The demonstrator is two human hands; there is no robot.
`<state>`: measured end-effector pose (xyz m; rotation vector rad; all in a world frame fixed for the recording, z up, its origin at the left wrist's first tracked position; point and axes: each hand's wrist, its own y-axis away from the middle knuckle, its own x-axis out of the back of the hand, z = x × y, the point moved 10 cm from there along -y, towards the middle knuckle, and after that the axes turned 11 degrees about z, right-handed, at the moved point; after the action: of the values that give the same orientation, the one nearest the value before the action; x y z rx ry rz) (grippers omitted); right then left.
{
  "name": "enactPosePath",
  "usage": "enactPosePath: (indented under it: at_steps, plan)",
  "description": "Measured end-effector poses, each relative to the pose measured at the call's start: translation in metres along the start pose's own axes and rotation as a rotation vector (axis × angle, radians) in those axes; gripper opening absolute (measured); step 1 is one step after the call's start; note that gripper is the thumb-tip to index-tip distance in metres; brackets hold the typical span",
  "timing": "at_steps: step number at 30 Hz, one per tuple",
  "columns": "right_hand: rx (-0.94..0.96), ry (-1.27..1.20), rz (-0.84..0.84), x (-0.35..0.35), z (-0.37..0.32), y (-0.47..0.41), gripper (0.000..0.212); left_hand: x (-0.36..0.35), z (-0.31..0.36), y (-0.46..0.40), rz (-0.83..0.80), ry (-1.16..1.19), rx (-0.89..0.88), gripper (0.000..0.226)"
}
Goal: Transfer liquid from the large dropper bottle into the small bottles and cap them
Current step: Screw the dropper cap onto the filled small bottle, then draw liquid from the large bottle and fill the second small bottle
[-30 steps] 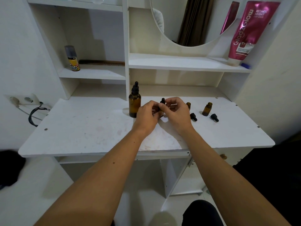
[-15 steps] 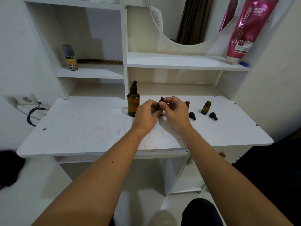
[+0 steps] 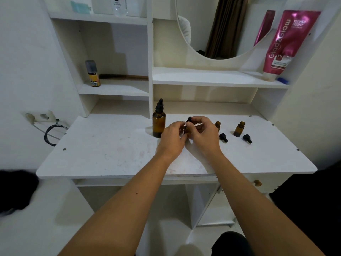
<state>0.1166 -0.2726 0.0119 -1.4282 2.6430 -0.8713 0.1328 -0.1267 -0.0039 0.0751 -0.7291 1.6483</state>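
Observation:
The large amber dropper bottle [image 3: 158,123] stands capped on the white desk [image 3: 110,150]. Just right of it, my left hand [image 3: 172,139] holds a small amber bottle [image 3: 186,129] by its body, mostly hidden by my fingers. My right hand [image 3: 203,134] pinches the black dropper cap [image 3: 189,121] on top of that bottle. Two more small amber bottles [image 3: 218,125] [image 3: 239,128] stand uncapped to the right, each with a loose black dropper cap [image 3: 223,137] [image 3: 247,138] lying on the desk in front of it.
White shelves rise behind the desk, with a round mirror [image 3: 221,28]. A pink tube [image 3: 287,43] leans on the right shelf; a small spray can [image 3: 93,73] and a brush sit on the left shelf. A wall socket with a cable [image 3: 42,119] is at the left.
Both hands stay together on the small bottle, my right fingers shifting on the cap. The camera has tilted up a little, showing more of the top shelf.

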Motion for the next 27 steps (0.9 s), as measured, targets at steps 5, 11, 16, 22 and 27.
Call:
enactPosePath:
  at_steps: [5, 11, 16, 22, 27]
  plan:
    - [-0.01, -0.001, 0.049, 0.011, -0.001, 0.001, 0.036, 0.024, -0.006, 0.019, 0.025, 0.134, 0.102, 0.051]
    - [0.152, -0.008, 0.19, 0.023, -0.035, 0.008, 0.023, 0.087, -0.032, 0.028, 0.148, 0.209, 0.182, 0.039]
    - [0.251, 0.007, 0.062, -0.015, -0.079, 0.006, 0.024, 0.114, -0.047, 0.011, 0.251, 0.108, 0.172, 0.057]
    - [0.199, 0.025, -0.177, -0.063, -0.1, -0.007, 0.031, 0.09, -0.057, -0.007, 0.111, 0.145, 0.234, 0.074]
    - [0.086, -0.018, -0.182, -0.074, -0.095, -0.015, 0.024, 0.087, -0.051, -0.009, 0.076, 0.093, 0.172, 0.054]
